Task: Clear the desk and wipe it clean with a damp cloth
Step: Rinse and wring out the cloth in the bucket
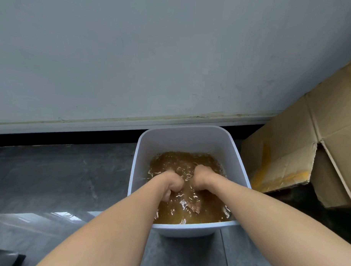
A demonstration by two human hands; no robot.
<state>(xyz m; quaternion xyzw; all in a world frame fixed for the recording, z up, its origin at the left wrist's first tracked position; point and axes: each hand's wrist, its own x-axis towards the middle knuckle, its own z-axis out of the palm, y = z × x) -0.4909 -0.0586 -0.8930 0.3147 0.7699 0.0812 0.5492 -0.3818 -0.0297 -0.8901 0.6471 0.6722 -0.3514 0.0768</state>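
Observation:
A white plastic tub (182, 139) stands on the grey tiled floor, half full of murky brown water (181, 161). Both my hands are plunged in it. My left hand (174, 183) and my right hand (201, 178) are curled, side by side, gripping a brownish cloth (193, 206) that trails under the rippling surface toward me. The fingers are partly hidden by the water and the splashes.
A pale wall with a skirting board runs just behind the tub. Flattened cardboard boxes (301, 149) lean against it at the right, close to the tub. Grey floor tiles (55, 178) spread to the left, with a dark object (5, 258) at the bottom left corner.

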